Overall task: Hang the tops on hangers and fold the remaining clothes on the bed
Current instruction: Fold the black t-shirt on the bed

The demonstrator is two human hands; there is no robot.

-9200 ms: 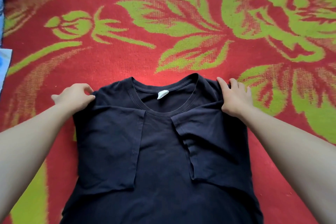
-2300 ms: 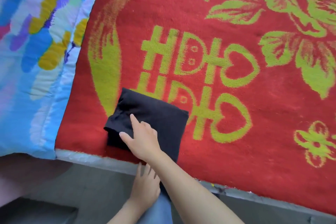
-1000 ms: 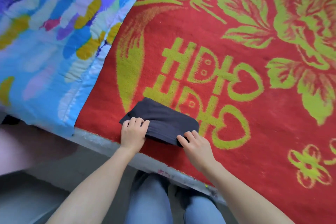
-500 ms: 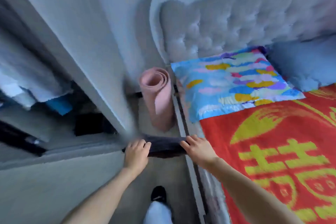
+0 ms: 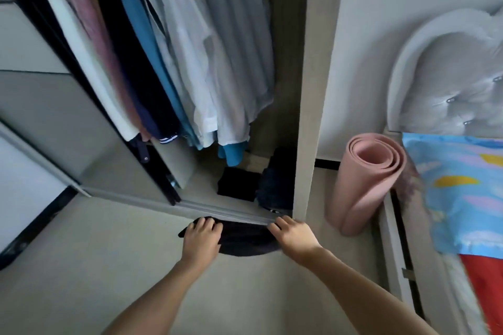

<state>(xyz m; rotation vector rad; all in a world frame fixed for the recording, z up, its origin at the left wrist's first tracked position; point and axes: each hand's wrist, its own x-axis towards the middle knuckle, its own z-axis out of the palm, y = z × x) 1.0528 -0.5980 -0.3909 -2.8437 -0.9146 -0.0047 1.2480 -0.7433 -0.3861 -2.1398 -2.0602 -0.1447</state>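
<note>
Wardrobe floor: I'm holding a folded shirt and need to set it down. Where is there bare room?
A bare strip lies left of the black folded pile, between it and the sliding door. Right of that pile it is crowded: a navy pile reaches the side panel.

Noted on folded garment (image 5: 245, 239): dark cloth, matt, no sheen. On hanging clothes (image 5: 217, 49): thin cloth, pale pieces partly sheer. On wardrobe side panel (image 5: 310, 90): smooth, matt, laminate-like board. On bottom track (image 5: 217, 211): grey, metal in look, faint sheen. On rolled mat (image 5: 364, 185): pink foam-like sheet, smooth, matt. On headboard (image 5: 449, 76): grey tufted upholstery, glossy studs (image 5: 449, 100). On pillow (image 5: 462, 193): printed cloth. On floor (image 5: 81, 266): smooth, matt.
</note>
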